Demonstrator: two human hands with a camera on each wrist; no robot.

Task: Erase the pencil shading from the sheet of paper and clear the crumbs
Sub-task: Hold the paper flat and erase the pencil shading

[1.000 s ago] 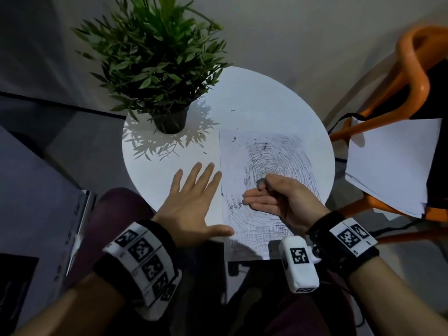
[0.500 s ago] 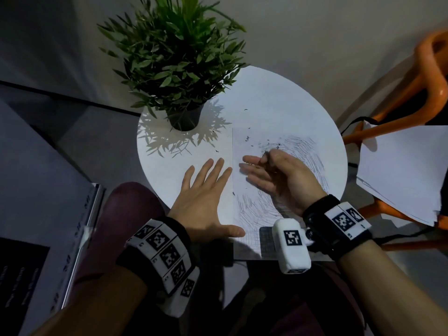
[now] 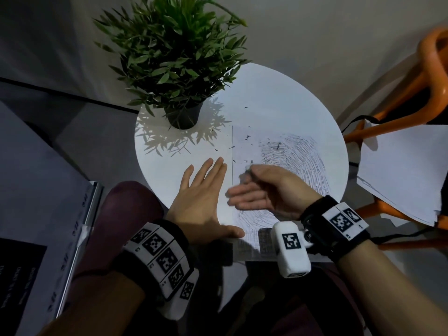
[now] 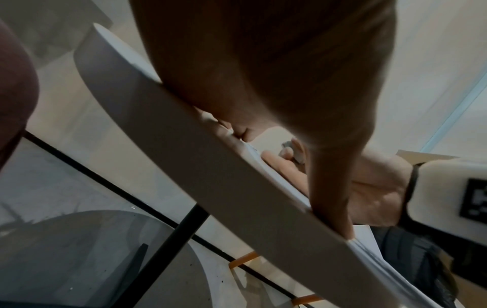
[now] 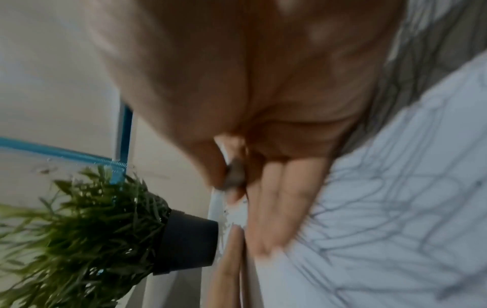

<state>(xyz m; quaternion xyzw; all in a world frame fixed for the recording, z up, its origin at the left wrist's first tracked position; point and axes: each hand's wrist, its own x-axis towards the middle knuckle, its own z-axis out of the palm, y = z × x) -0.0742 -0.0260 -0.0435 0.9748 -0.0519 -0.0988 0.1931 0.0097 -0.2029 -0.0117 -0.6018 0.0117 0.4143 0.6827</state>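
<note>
Grey eraser (image 3: pixel 245 171) pinched in right hand (image 3: pixel 266 190), mid-frame over thin paper (image 3: pixel 244 151). Left hand (image 3: pixel 201 200) flat, fingers spread, thumb pinning paper's near edge on tabletop (image 3: pixel 278 100). Likely flimsy, crumple-prone: best braced close beside pencil shading (image 3: pixel 303 156). Crumbs (image 3: pixel 248 137) scattered upper centre.

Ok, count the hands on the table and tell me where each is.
2. The left hand lies flat on the round table, its thumb on the sheet's near corner. The right hand is over the pencil shading, pinching an eraser.
</note>
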